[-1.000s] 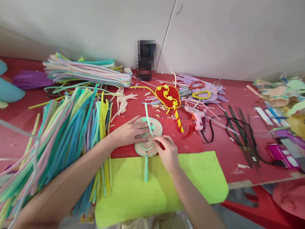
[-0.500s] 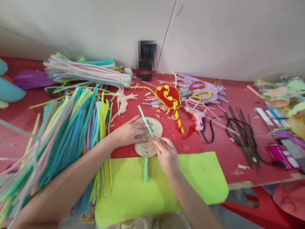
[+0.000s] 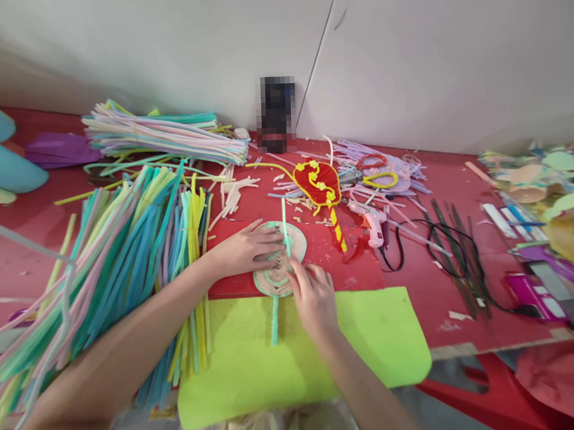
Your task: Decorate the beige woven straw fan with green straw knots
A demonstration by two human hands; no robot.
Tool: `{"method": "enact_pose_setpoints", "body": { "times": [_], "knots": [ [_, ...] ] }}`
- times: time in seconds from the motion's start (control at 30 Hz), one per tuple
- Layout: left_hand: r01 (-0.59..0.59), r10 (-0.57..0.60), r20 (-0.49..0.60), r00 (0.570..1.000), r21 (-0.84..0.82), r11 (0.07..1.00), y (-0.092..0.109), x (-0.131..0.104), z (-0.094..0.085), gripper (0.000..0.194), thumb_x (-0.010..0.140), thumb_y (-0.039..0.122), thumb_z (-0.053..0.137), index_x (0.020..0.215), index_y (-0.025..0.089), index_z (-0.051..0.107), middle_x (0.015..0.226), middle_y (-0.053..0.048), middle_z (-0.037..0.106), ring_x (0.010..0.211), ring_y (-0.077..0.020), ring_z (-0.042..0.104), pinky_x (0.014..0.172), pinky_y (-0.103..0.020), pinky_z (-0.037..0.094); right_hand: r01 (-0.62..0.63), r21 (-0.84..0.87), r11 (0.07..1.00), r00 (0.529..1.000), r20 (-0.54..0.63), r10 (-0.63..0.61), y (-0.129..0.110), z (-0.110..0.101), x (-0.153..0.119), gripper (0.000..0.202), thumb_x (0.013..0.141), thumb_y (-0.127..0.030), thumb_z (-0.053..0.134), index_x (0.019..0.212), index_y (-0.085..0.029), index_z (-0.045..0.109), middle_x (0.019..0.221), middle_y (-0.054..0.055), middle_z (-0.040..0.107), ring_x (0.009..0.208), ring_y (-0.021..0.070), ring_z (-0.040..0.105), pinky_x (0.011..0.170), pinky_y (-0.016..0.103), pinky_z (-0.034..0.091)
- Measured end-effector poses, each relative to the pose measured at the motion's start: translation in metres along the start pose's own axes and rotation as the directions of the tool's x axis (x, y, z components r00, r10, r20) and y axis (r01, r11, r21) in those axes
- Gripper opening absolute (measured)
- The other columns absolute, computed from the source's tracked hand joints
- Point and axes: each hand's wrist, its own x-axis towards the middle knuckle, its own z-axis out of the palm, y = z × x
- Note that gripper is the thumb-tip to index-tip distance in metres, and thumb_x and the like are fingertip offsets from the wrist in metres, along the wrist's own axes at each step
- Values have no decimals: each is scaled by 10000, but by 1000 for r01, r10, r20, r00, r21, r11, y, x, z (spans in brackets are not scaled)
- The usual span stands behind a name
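Observation:
A round cream fan shape (image 3: 296, 240) with mint-green trim and a green stem (image 3: 274, 322) lies on the red table, its stem over a lime-green sheet (image 3: 376, 337). My left hand (image 3: 245, 248) rests flat with fingers spread across the fan's left side. My right hand (image 3: 313, 295) pinches the lower end of a pale green pipe cleaner (image 3: 284, 221) over the fan's right part. The strip stands nearly upright in view, its top beyond the fan's far edge. Behind it lies a red and yellow fan (image 3: 316, 182).
Bundles of coloured pipe cleaners (image 3: 128, 245) fill the left. A pink glue gun (image 3: 375, 227), yellow-handled scissors (image 3: 380, 179) and a black cable (image 3: 401, 248) are on the right. Small offcuts lie behind the hands. A pixelated dark object (image 3: 276, 115) leans against the wall.
The pale green pipe cleaner has swung from leaning left to nearly upright, its top moving right. My right hand has shifted slightly with it. My left hand stays nearly in place.

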Motion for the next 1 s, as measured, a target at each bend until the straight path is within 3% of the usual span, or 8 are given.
{"method": "enact_pose_setpoints", "body": {
  "times": [0.23, 0.37, 0.47, 0.67, 0.8, 0.9, 1.0],
  "knots": [
    [28, -28, 13, 1000, 5, 1000, 0, 0, 0, 417, 871, 407, 501, 1264, 271, 523, 1305, -67, 546, 1267, -212, 438, 1135, -458, 138, -17, 32, 999, 999, 41, 16, 1, 2, 0, 354, 910, -243, 470, 1261, -222, 508, 1289, 74, 553, 1060, 250, 507, 903, 419, 407],
    [33, -33, 29, 999, 3, 999, -1, 0, 1, 425, 873, 409, 496, 1273, 263, 515, 1320, -64, 532, 1278, -209, 424, 1139, -453, 119, 19, 9, 1000, 996, 91, -20, 5, 2, 6, 444, 921, -237, 437, 1363, -232, 391, 1407, 68, 427, 1308, 282, 330, 987, 469, 361],
    [42, -42, 30, 999, -4, 999, -1, 0, 1, 444, 871, 415, 497, 1286, 254, 502, 1314, -67, 538, 1275, -208, 428, 1142, -450, 106, 52, 18, 998, 989, 137, -54, 8, 0, 9, 487, 927, -229, 409, 1405, -242, 318, 1429, 75, 393, 1371, 274, 227, 1039, 491, 318],
    [49, -48, 33, 998, -6, 999, -1, 0, 0, 460, 868, 432, 495, 1290, 248, 499, 1297, -77, 551, 1270, -215, 435, 1142, -449, 76, 41, 22, 999, 980, 193, -45, 7, -3, 10, 497, 923, -214, 398, 1411, -231, 305, 1391, 95, 437, 1368, 274, 243, 1068, 517, 287],
    [64, -64, 28, 998, -6, 998, -1, -1, 2, 453, 867, 426, 502, 1287, 257, 501, 1309, -69, 542, 1277, -217, 425, 1138, -455, 59, -8, 72, 997, 997, 73, 2, 9, -1, 6, 470, 909, -253, 457, 1366, -182, 375, 1403, 134, 409, 1349, 267, 291, 1055, 481, 339],
    [64, -64, 30, 998, -4, 998, -1, -1, 2, 450, 866, 430, 502, 1281, 256, 507, 1308, -73, 543, 1278, -216, 423, 1137, -453, 47, -32, 139, 990, 998, -52, 39, 10, 0, 4, 406, 884, -271, 518, 1274, -166, 476, 1323, 142, 495, 1269, 248, 418, 1003, 432, 417],
    [61, -60, 40, 997, -11, 998, -1, -1, 2, 441, 866, 433, 500, 1267, 251, 520, 1301, -74, 549, 1275, -213, 427, 1139, -450, 37, 12, 175, 985, 995, -101, 6, 10, 2, 3, 275, 875, -222, 535, 1144, -191, 586, 1227, 105, 581, 1181, 220, 506, 980, 397, 444]
  ]
}}
